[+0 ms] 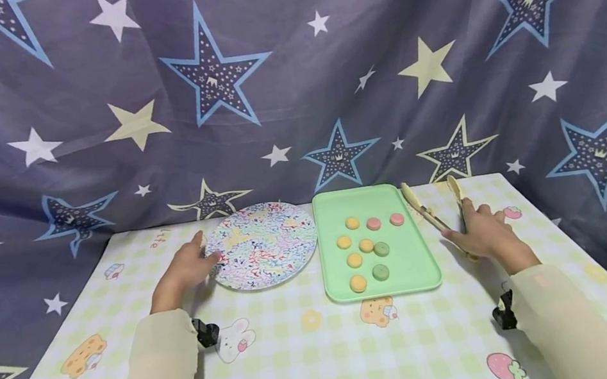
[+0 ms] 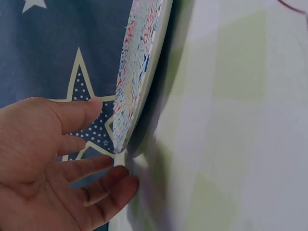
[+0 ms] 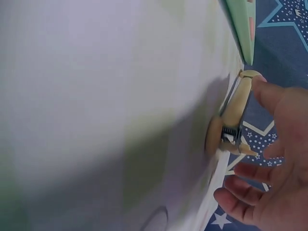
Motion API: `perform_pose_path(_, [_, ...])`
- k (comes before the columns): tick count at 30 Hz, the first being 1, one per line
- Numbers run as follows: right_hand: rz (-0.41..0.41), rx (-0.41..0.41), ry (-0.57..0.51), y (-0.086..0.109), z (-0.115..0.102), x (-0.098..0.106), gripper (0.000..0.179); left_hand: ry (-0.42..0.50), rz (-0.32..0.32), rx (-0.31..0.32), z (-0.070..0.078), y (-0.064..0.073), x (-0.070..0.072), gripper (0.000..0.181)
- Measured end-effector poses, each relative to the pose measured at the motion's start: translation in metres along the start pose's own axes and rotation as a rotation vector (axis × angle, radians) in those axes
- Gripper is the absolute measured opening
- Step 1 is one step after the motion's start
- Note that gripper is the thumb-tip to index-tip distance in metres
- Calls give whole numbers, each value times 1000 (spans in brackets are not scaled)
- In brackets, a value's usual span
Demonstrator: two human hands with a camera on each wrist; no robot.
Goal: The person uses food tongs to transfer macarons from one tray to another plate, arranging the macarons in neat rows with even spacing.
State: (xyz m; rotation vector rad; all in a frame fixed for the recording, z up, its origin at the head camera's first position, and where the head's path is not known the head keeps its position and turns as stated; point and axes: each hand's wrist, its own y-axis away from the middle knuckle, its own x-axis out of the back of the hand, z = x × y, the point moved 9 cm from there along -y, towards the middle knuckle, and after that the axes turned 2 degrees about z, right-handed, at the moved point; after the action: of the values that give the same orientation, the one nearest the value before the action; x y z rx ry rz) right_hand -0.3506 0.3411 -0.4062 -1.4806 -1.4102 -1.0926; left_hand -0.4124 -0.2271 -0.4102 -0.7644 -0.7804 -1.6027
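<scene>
On the left lies a round plate (image 1: pixel 276 264) with a multicoloured squiggle pattern. My left hand (image 1: pixel 188 265) is at its left edge, thumb apart from the other fingertips (image 2: pixel 126 185), which are right at the rim in the left wrist view. Tongs (image 1: pixel 432 218) with beige tips and dark metal arms lie spread on the cloth at the right. Over their handle end, my right hand (image 1: pixel 487 233) has its fingers loosely spread. In the right wrist view the thumb overlaps one beige part of the tongs (image 3: pixel 237 107), and the other fingers hang apart from them.
Between the hands sits a light green tray (image 1: pixel 410 268) bearing several macarons: yellow ones (image 1: pixel 355 260), green ones (image 1: pixel 380 272) and pink ones (image 1: pixel 397 219). A checked cloth (image 1: pixel 283 374) covers the table, and a star-patterned curtain (image 1: pixel 287 75) hangs right behind its back edge.
</scene>
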Motion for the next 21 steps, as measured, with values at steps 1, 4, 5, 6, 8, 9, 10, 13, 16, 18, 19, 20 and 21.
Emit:
perform_pose_path(1, [1, -15, -9, -1, 0, -1, 100, 7, 0, 8, -1, -1, -1, 82])
perform_pose_path(4, [-5, -61, -34, -3, 1, -5, 103, 29, 7, 42, -3, -5, -2, 81])
perform_pose_path(5, [-9, -79, -42, -3, 2, -7, 104, 42, 11, 53, -3, -6, -3, 80])
perform_pose_path(6, [-13, -98, -50, -4, 3, -9, 105, 53, 18, 68, -4, -7, -3, 80])
perform_pose_path(8, [-19, -130, -66, -5, 3, -11, 107, 69, 38, 94, -6, -10, -3, 78])
perform_pose_path(9, [-23, -145, -73, -5, 4, -12, 108, 87, 46, 112, -8, -10, -3, 77])
perform_pose_path(10, [-22, -158, -81, -6, 4, -13, 108, 108, 55, 126, -10, -12, -4, 76])
perform_pose_path(13, [-17, -179, -104, -8, 3, -15, 109, 142, 85, 166, -19, -14, -4, 71])
perform_pose_path(16, [-13, -194, -120, -9, 3, -17, 109, 222, 100, 195, -28, -18, -5, 69])
perform_pose_path(18, [-12, -200, -127, -10, 3, -17, 108, 293, 98, 214, -34, -21, -6, 70])
perform_pose_path(19, [-11, -205, -129, -10, 3, -18, 108, 327, 95, 221, -37, -22, -7, 71])
perform_pose_path(20, [-11, -208, -131, -10, 3, -18, 108, 361, 90, 228, -40, -23, -8, 72])
perform_pose_path(21, [-11, -212, -132, -10, 4, -19, 108, 395, 80, 235, -42, -24, -9, 73])
